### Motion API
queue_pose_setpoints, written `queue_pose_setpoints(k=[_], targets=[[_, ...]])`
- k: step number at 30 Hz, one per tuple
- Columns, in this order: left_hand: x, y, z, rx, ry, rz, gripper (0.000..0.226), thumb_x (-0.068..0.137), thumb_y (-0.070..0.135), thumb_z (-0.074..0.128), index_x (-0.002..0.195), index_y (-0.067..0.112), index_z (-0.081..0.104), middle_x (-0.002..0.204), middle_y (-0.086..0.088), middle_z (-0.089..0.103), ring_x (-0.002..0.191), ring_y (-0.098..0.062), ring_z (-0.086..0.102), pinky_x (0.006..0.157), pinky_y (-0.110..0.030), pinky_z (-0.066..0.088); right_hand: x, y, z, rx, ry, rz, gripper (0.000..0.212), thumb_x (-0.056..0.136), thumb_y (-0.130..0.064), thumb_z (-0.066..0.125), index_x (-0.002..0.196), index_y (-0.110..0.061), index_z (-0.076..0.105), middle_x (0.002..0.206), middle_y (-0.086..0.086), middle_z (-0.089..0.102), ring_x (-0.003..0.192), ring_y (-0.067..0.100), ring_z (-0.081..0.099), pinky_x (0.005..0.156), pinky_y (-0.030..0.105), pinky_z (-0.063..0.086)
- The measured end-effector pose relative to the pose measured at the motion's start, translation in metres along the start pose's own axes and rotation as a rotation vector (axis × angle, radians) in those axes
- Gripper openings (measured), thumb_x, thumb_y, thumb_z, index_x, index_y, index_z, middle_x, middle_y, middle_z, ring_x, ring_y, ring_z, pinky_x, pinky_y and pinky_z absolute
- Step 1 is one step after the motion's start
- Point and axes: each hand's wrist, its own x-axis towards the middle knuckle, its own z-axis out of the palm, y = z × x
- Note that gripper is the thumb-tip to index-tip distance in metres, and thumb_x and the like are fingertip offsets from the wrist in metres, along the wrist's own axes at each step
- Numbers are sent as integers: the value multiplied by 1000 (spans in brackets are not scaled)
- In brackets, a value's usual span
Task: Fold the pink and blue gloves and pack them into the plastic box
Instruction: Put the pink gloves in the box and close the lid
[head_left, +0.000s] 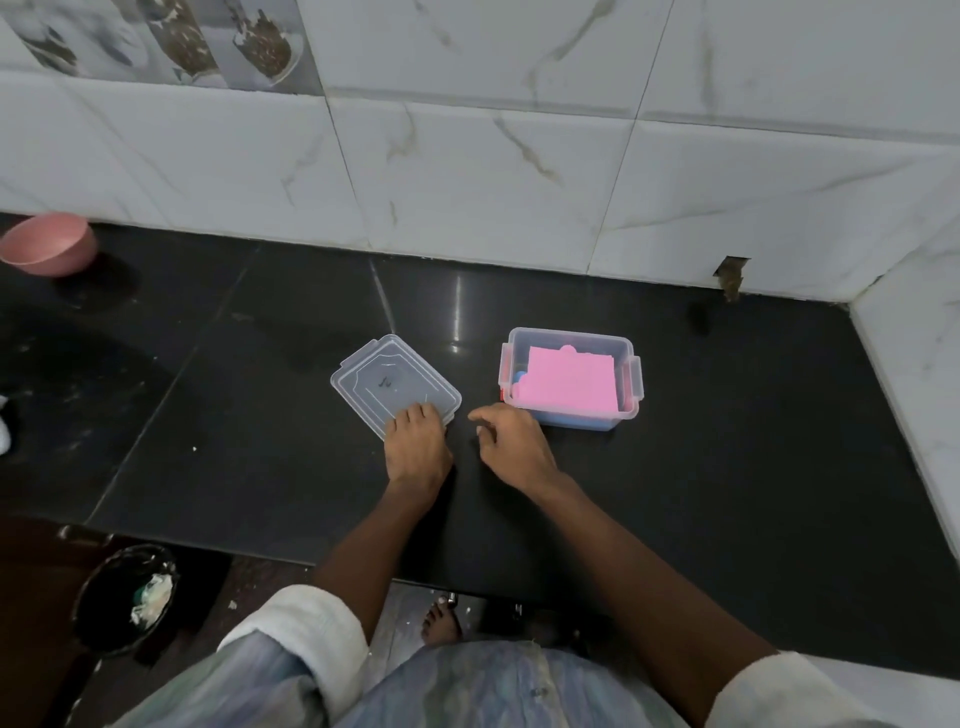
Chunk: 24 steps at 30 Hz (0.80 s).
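A clear plastic box (571, 338) with pink side clips stands on the black counter, lid off. Inside it the folded pink glove (571, 382) lies on top. The blue glove (519, 378) shows only at the left edge and through the box's front wall. The clear lid (384, 374) lies flat to the box's left. My left hand (417, 447) rests with its fingertips on the lid's near corner. My right hand (511, 444) hovers with loosely curled fingers, holding nothing, just left of the box's near corner and apart from it.
A pink bowl (49, 244) sits at the counter's far left. Marble-tiled walls close the back and the right side. The counter's front edge (260, 556) runs near my body. Below it on the floor stand a black bin (124, 597) and a bare foot (441, 623).
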Motion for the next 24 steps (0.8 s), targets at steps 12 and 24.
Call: queue_pose_setpoints(k=[12, 24], targets=[[13, 11, -114, -214, 656, 65, 29, 80, 1, 63, 107, 13, 69, 96, -8, 65, 73, -29, 61, 63, -39, 47, 12, -18, -11, 567, 231, 157, 36, 102, -14, 62, 138, -11, 66, 128, 0, 73, 115, 13, 70, 105, 42, 57], [8, 68, -154, -978, 554, -82, 22, 107, 20, 53, 116, 15, 72, 109, -1, 70, 97, -19, 65, 86, -36, 52, 8, 8, -81, 848, 725, 413, 24, 101, -26, 62, 124, -23, 67, 108, -5, 72, 98, 15, 71, 87, 30, 60]])
